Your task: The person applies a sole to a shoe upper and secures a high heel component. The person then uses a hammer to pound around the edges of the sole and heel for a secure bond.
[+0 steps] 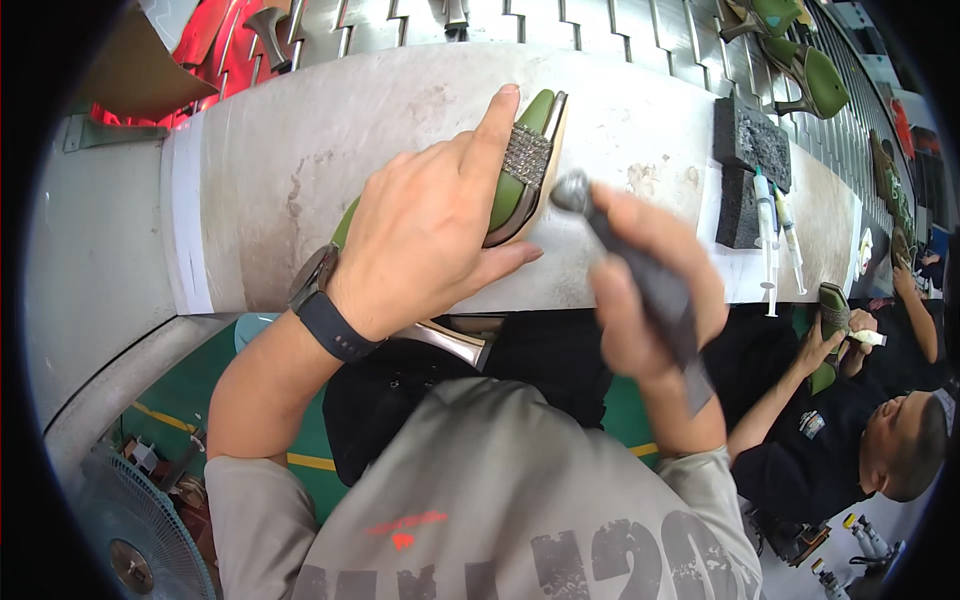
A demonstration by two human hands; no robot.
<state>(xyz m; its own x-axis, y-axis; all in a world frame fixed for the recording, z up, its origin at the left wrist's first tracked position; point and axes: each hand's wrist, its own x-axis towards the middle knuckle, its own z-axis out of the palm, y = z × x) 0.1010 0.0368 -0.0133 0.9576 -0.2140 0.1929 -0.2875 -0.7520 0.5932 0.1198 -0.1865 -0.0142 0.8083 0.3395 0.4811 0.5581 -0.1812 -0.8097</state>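
A green high-heeled shoe (pixel 509 198) with a glittery strap lies tilted on its side on the white worktable, toe pointing away from me. My left hand (pixel 415 225) is closed over its upper, index finger stretched along the strap and thumb near the sole. Its metallic-toned heel shows past the table's front edge, below my wrist; the middle of the shoe is hidden under my hand. My right hand (pixel 690 285) is wrapped round the dark handle of a hammer (pixel 650 280). The hammer's round metal head, blurred by motion, is just right of the sole edge; contact cannot be made out.
The worktable (pixel 620 90) borders a metal slatted conveyor (pixel 570 15) with green shoes (pixel 820 80) at far right. Dark foam blocks (pixel 752 145) and syringes (pixel 768 225) sit on the right. A co-worker (pixel 860 430) there handles another shoe. A fan (pixel 140 530) stands lower left.
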